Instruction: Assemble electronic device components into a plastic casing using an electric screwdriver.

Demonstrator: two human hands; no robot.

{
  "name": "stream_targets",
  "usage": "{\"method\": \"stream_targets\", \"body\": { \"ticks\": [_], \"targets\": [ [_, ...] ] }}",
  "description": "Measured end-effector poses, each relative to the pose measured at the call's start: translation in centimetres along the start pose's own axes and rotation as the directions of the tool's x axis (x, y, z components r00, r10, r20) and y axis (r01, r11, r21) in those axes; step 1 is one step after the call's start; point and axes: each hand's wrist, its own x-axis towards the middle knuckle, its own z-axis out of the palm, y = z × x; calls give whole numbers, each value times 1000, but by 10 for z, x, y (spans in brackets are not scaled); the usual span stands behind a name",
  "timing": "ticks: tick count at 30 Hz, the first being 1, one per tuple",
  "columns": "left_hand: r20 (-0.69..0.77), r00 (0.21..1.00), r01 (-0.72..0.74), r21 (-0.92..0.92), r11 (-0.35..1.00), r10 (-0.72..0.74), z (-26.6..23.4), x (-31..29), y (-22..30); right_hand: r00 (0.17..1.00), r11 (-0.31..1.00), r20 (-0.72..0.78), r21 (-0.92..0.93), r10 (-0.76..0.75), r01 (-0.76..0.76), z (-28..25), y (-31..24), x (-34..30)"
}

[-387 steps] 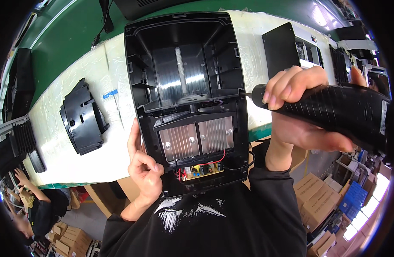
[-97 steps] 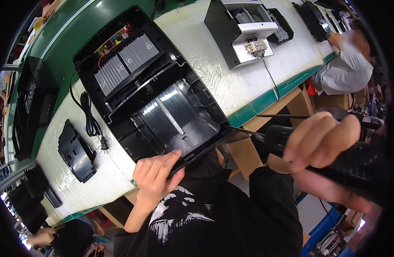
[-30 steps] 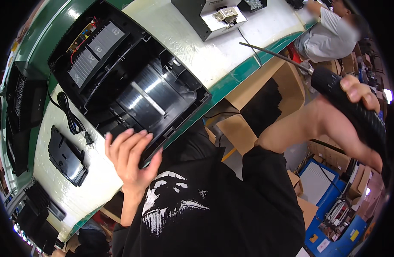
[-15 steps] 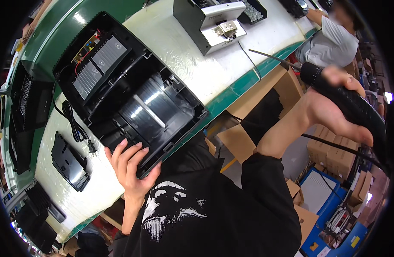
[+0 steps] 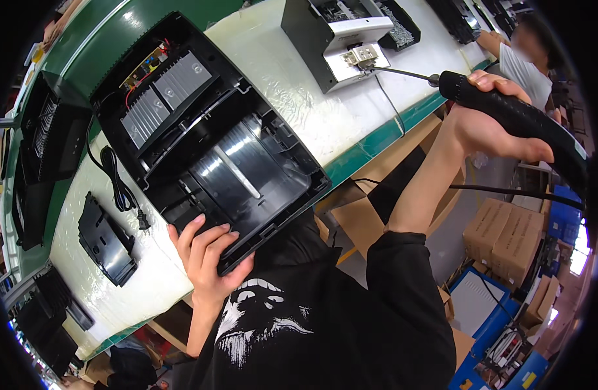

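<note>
My right hand [image 5: 491,123] is wrapped round a black electric screwdriver [image 5: 526,120]. Its long thin bit points left, the tip meeting the metal outlet of a grey-and-white screw feeder [image 5: 360,29]; whether a screw is on the tip is too small to tell. My left hand [image 5: 208,257] grips the near corner of a large black plastic housing [image 5: 247,175], fingers over its wall and thumb outside. Inside the housing are a finned metal heat sink [image 5: 165,97], a small circuit board [image 5: 143,68] and a smooth curved cavity.
Left of the housing lie a coiled black power cord [image 5: 113,179] and a black plastic panel [image 5: 105,240]. A black tray of screws [image 5: 399,26] stands behind the feeder. Cardboard boxes [image 5: 507,234] are off the table at right; another person [image 5: 523,65] sits far right.
My right hand has brought the screwdriver leftward, its bit moving up to the feeder's outlet. The whole view has shifted slightly; my left hand keeps its hold on the housing.
</note>
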Motion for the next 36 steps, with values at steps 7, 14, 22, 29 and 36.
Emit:
{"method": "stream_targets", "body": {
  "ticks": [7,14,22,29,36],
  "targets": [
    [-25,1000,-8,-29,1000,7,4,-1,-2,948,959,284,197,143,-203,6,17,14],
    [-62,998,-16,-42,999,14,4,-3,-5,886,893,113,-87,450,-443,107,18,31],
    [-221,974,22,-126,992,-50,0,-24,-10,829,881,386,-406,405,-242,114,60,48],
    [-253,967,-29,-258,966,-38,8,-30,-25,797,903,433,-123,422,-412,78,-9,25],
    [-268,962,-32,-290,957,-49,24,-16,-15,712,845,702,396,-25,-361,17,-145,74]
  ]
}}
